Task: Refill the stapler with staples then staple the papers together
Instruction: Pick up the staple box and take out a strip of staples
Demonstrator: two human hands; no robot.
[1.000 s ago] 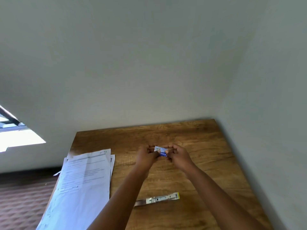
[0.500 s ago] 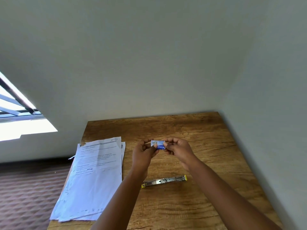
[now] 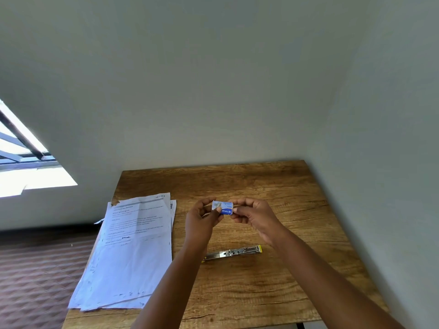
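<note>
A small blue and white staple box [image 3: 222, 207] is held above the wooden table [image 3: 273, 288] between both hands. My left hand [image 3: 202, 222] pinches its left end, and my right hand [image 3: 255, 216] pinches its right end. The metal stapler [image 3: 234, 252] with yellow ends lies flat on the table just below my hands, partly hidden by my left forearm. A stack of printed papers [image 3: 133, 248] lies on the left part of the table, hanging over its left edge.
Grey walls close off the table at the back and on the right. A patterned brown floor [image 3: 35, 276] lies left of the table, and a bright window [image 3: 21, 167] is at the far left.
The view has tilted down, so the table, papers and stapler sit higher and fuller in frame. Both hands keep hold of the staple box and turn it slightly.
</note>
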